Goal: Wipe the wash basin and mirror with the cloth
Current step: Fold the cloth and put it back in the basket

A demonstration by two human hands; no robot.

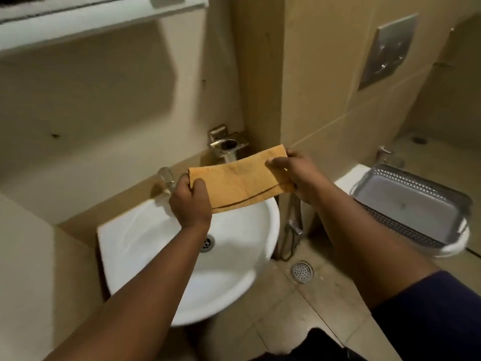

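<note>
You had the folded orange cloth (238,179) stretched flat between both hands, up in the air over the back half of the white wash basin (161,230). Left hand (190,201): grip clenched on the cloth's left end, thumb on top, fingers wrapped under. Right hand (294,169): grip pinching the right end, thumb across the top face, fingers behind. Cloth was folded double, open edge along the near side, with a dark seam line there.

Straight below your left grip sat the basin drain (207,242), partly covered by your left wrist. Just beyond the left grip, the tap (166,178), blurred. Behind the cloth, between the two grips, a chrome wall holder (228,143) with an open ring. Below your right grip a chrome hand-spray hose (292,230) hung by the wall, and a floor drain (302,271) sat lower on the tiles. To the right of the right grip, a grey perforated basket (406,204) rested on the toilet (348,175); a flush plate (387,50) was on the wall above. Mirror frame's lower edge (86,19) was far above the left grip; glass barely visible.
</note>
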